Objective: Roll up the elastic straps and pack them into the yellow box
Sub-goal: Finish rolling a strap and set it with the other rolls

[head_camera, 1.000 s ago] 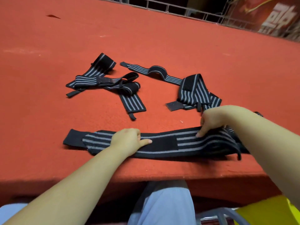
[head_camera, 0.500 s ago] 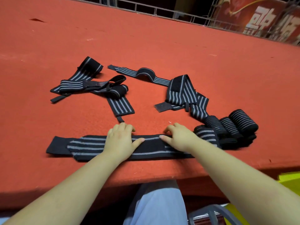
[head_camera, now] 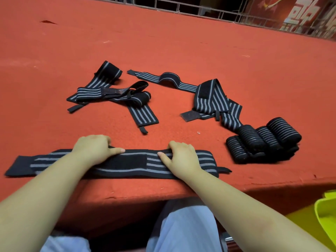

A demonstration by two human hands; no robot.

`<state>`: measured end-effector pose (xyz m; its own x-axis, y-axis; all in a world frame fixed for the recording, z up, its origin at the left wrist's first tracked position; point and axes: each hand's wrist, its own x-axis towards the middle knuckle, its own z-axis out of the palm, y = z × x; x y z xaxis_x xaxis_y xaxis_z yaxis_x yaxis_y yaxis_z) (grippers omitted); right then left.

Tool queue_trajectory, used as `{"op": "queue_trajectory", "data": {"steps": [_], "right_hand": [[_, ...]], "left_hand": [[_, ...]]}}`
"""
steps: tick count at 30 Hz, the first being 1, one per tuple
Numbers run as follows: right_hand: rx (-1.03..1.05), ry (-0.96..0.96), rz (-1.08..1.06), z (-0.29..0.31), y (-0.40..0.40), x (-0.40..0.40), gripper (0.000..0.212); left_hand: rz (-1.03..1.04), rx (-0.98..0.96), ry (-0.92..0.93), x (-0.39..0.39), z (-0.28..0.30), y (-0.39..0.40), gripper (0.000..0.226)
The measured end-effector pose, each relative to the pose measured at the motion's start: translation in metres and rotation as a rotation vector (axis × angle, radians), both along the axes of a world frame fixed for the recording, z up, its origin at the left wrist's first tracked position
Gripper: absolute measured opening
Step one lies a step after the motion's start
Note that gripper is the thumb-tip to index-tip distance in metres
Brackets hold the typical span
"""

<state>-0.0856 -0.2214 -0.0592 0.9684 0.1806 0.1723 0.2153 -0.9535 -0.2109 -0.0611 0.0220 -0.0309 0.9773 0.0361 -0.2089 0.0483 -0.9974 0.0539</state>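
Left hand (head_camera: 92,149) and right hand (head_camera: 181,157) palm-down, fingers curled, thumbs pointing inward.
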Motion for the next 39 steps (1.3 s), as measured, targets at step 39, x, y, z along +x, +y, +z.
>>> {"op": "queue_trajectory", "data": {"steps": [39], "right_hand": [[0.084, 0.079, -0.131, 0.024, -0.046, -0.021, 0.038]], "left_hand": [[-0.305, -0.501, -0.288, -0.026, -0.044, -0.094, 0.052]]}}
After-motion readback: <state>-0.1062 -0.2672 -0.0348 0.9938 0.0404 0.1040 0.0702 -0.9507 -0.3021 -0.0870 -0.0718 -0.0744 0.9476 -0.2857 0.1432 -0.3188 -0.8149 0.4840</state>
